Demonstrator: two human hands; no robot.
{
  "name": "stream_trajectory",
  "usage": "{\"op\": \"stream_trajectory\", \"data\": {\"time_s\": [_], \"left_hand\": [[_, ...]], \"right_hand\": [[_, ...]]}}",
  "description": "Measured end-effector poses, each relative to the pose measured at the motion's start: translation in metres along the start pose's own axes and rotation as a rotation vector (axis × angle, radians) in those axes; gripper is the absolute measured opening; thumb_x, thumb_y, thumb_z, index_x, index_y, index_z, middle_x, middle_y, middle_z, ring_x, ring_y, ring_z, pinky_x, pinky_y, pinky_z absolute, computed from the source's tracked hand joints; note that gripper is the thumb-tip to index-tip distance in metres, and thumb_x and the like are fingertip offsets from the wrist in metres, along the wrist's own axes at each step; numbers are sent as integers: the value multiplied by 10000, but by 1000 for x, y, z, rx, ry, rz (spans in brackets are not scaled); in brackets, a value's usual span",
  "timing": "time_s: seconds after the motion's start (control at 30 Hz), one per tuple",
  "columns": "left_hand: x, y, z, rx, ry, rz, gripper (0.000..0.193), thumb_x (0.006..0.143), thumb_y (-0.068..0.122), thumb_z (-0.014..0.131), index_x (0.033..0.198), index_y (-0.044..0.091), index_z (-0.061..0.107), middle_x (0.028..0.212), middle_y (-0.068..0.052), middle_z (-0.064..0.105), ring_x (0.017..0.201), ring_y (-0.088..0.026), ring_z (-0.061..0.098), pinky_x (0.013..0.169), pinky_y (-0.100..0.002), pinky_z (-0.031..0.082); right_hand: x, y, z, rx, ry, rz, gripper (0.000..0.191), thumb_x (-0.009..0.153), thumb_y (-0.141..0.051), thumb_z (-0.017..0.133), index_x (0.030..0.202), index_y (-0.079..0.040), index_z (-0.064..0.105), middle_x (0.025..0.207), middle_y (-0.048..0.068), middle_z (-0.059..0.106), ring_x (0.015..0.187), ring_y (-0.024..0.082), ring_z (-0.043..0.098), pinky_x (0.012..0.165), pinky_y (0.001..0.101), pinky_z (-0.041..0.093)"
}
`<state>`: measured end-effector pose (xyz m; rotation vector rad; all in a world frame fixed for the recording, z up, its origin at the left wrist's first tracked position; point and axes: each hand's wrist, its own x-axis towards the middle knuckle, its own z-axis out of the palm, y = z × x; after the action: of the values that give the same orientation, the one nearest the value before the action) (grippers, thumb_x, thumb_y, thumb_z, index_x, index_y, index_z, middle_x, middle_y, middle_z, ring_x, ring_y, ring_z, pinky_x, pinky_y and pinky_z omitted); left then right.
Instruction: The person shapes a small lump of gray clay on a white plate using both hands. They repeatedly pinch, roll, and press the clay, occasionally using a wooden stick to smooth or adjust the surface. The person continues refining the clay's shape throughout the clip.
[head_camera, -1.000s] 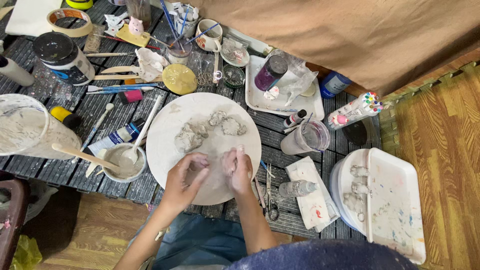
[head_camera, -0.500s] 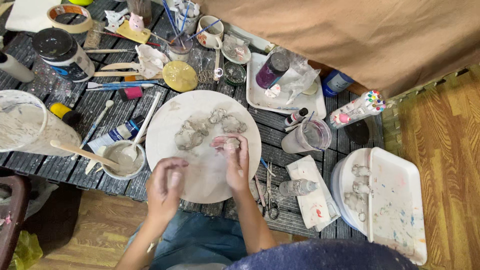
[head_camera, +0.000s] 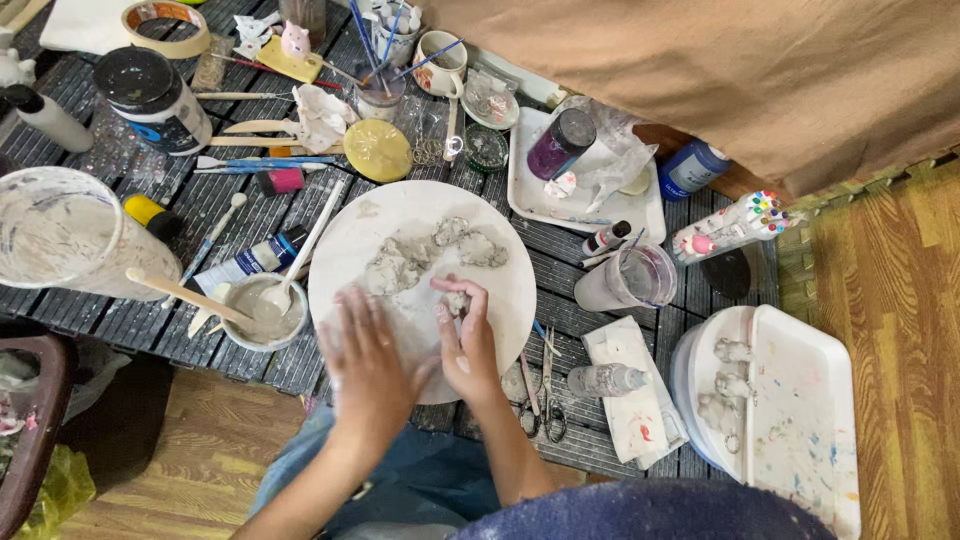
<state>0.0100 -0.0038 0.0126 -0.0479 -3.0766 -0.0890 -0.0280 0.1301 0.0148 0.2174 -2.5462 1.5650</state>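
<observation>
Since half a second ago the left hand (head_camera: 368, 362) has been brought back over the near edge of the round white board (head_camera: 400, 215), while the right hand (head_camera: 466, 345) has been kept curled beside it. At the far left a large paint-smeared tub (head_camera: 60, 235) and a small bowl of grey slip (head_camera: 263, 312) with a spoon are set within easy reach of the board. The left hand is laid flat, palm down, its fingers spread apart and closed on nothing. A small grey clay lump (head_camera: 456, 301) is enclosed by the bent fingers of the right hand and pressed to the board, just below the cluster of shaped clay pieces (head_camera: 425, 253). Scissors (head_camera: 548, 395) lie just right of the wrist, and a white tray (head_camera: 800, 420) sits well apart at the far right.
</observation>
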Motion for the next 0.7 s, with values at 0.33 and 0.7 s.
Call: {"op": "stream_trajectory", "data": {"time_s": [0.33, 0.7], "left_hand": [[-19, 14, -5, -415, 115, 293, 776, 854, 398, 616, 1484, -1, 400, 1582, -301, 276, 1474, -486, 216, 1141, -671, 139], [1, -51, -38, -579, 367, 69, 365, 896, 221, 732, 1247, 146, 669, 1350, -9, 628, 1347, -230, 515, 1163, -475, 247]], "right_hand": [[-20, 20, -4, 839, 132, 208, 256, 1101, -147, 419, 1342, -62, 404, 1428, 251, 576, 1380, 285, 503, 1216, 387, 350], [-26, 5, -37, 124, 27, -63, 458, 971, 30, 562, 1396, -54, 412, 1537, 205, 500, 1423, 331, 511, 1190, 448, 395]]}}
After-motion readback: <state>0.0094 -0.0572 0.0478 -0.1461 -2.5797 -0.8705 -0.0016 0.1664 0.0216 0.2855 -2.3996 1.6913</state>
